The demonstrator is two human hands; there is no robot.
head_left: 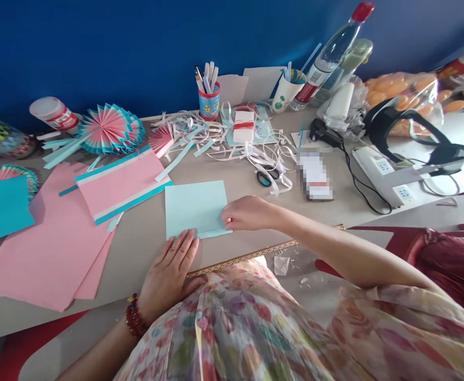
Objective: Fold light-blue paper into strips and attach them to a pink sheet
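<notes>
A pale blue sheet of paper (pixel 195 205) lies on the table before me, with a narrow fold along its near edge. My left hand (pixel 176 262) rests flat with fingers stretched out, the fingertips on the sheet's near left corner. At the sheet's right edge, my right hand (pixel 249 212) is closed, thumb and curled fingers pressed at the near right corner by the fold. Left of the sheet is a pink paper with blue and white border strips (pixel 124 182). Behind it stands a pleated pink and blue paper rosette (pixel 110 128).
Large pink sheets (pixel 53 238) and a teal sheet (pixel 3 209) lie at left. Paper strips, scissors (pixel 264 179) and a pen cup (pixel 209 100) are at the back. Rightward are a phone (pixel 315 176), a bottle (pixel 327 58), a black cable and a power strip (pixel 382 166).
</notes>
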